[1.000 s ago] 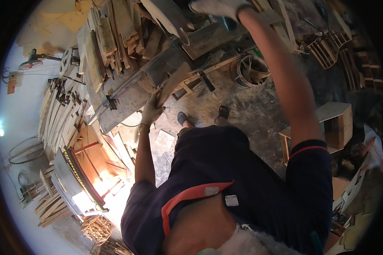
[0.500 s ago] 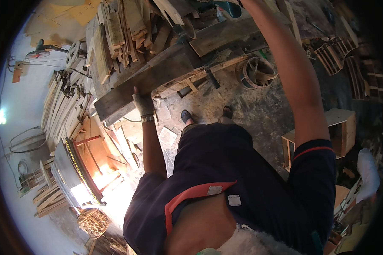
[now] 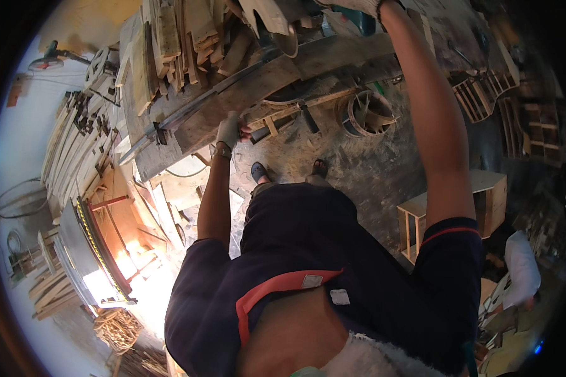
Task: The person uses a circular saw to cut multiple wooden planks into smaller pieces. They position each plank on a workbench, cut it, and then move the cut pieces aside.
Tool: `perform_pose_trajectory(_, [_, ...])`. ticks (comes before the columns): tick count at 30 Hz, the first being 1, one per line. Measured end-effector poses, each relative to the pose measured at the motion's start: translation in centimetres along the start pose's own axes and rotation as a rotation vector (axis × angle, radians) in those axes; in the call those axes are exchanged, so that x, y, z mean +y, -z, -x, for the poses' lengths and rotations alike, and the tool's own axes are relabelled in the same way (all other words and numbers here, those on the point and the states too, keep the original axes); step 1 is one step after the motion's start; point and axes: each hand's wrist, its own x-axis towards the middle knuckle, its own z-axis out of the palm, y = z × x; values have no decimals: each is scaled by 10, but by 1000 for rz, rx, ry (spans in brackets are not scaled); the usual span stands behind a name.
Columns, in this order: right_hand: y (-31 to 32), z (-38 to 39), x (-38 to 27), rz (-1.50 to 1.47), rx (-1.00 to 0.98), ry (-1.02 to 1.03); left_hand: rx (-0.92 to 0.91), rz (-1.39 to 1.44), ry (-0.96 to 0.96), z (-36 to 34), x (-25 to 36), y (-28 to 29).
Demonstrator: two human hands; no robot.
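My left hand point(image 3: 229, 131), in a pale glove with bare fingertips, is closed at the near edge of a long worn wooden board point(image 3: 201, 120). The board lies slantwise along a bench, its right part under a power saw. The saw's round blade point(image 3: 288, 44) is raised just above the board line, and its teal body point(image 3: 362, 22) is at the top edge. My right arm reaches up to the saw. There my gloved right hand point(image 3: 357, 5) is cut off by the picture's edge, so its fingers are hidden.
Piled wood strips point(image 3: 170, 50) lie beyond the board. A dark handle point(image 3: 307, 117) sticks out below the bench, beside a round drum-like frame point(image 3: 370, 114) on the floor. A wooden cabinet frame point(image 3: 456, 204) stands to the right. Stacked slats point(image 3: 75, 147) lean at the left.
The board has slid to the right along the bench with my left hand on it. More of the saw blade shows now. My right hand has stayed up at the saw.
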Motion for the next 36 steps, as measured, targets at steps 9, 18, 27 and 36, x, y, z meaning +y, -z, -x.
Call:
perform_pose_trajectory(9, [1,-10,-2,183,34,6,574,-1346,-1285,4,40,-70])
perform_pose_trajectory(18, [-8,28,-11,-147,-37,-68,531,-1558,-1115,-10,36,-45])
perform_pose_trajectory(27, [-132,105,9,-361,80,-393,558,-1512,-1120,-1,29,-40])
perform_pose_trajectory(36, [-223,135,35,-409,214,-396,563,-1517,-1113,2,29,-40])
